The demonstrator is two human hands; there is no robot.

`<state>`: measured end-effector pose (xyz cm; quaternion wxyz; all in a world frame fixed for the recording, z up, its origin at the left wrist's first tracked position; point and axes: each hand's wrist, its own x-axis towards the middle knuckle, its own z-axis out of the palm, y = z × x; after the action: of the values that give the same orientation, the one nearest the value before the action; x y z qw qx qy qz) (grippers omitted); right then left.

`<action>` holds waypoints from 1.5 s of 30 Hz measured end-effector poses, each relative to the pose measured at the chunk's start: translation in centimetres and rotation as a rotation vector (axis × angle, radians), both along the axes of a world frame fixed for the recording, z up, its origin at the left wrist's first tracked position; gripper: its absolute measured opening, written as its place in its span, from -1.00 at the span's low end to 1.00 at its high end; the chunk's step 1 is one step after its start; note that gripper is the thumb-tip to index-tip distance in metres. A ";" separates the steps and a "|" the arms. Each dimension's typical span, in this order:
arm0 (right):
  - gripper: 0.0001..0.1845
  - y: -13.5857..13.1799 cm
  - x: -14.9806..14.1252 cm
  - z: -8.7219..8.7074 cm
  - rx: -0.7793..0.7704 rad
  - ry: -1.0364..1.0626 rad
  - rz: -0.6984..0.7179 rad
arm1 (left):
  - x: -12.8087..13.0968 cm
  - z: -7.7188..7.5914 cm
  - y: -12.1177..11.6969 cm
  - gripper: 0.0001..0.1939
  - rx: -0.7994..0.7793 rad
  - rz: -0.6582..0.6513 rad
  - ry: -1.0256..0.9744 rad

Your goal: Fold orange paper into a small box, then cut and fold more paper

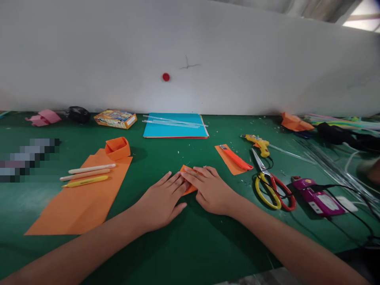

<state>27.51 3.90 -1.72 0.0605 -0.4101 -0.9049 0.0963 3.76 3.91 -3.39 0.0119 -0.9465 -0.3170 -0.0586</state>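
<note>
A small folded piece of orange paper [190, 189] lies on the green table, mostly covered by my fingers. My left hand [162, 202] rests on its left side with the fingers stretched out and the thumb apart. From the right, my right hand [215, 194] lies over the paper, its fingers extended and pressing down, with the index fingertip close to my left fingers. Neither hand is wrapped round anything. Just beyond my right hand, an orange box cutter [236, 157] sits on an orange paper strip [228, 164].
Left: large orange sheet [86, 209], pens [86, 181], folded orange paper ring [118, 148]. Back: small box [115, 118], blue paper stack [169, 128] with clear sticks. Right: yellow glue gun [258, 143], scissors [268, 186], purple power strip [319, 198] with black cords.
</note>
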 end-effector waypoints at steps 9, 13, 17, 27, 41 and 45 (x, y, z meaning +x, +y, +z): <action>-0.24 0.0 0.0 -0.2 0.007 -0.020 -0.004 | -0.2 -0.3 0.1 -0.41 -0.012 0.001 -0.037; -0.24 0.0 0.0 -0.1 0.006 -0.017 -0.002 | -0.1 -0.1 0.0 -0.40 -0.022 -0.003 -0.011; -0.24 0.0 0.0 -0.1 0.003 -0.017 -0.002 | -0.1 -0.1 0.1 -0.41 -0.022 -0.006 -0.025; -0.25 0.0 0.2 -0.3 0.009 -0.007 0.000 | -0.2 -0.3 0.2 -0.41 -0.037 -0.005 -0.038; -0.26 0.0 0.2 -0.1 0.002 -0.024 0.011 | -0.1 0.0 0.0 -0.49 -0.007 0.006 -0.032; -0.26 0.0 0.2 -0.2 0.000 -0.024 0.014 | -0.1 -0.3 0.0 -0.50 0.006 0.005 -0.041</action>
<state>27.72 3.91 -1.89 0.0491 -0.4048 -0.9085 0.0919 3.65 3.93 -3.70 0.0084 -0.9442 -0.3196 -0.0788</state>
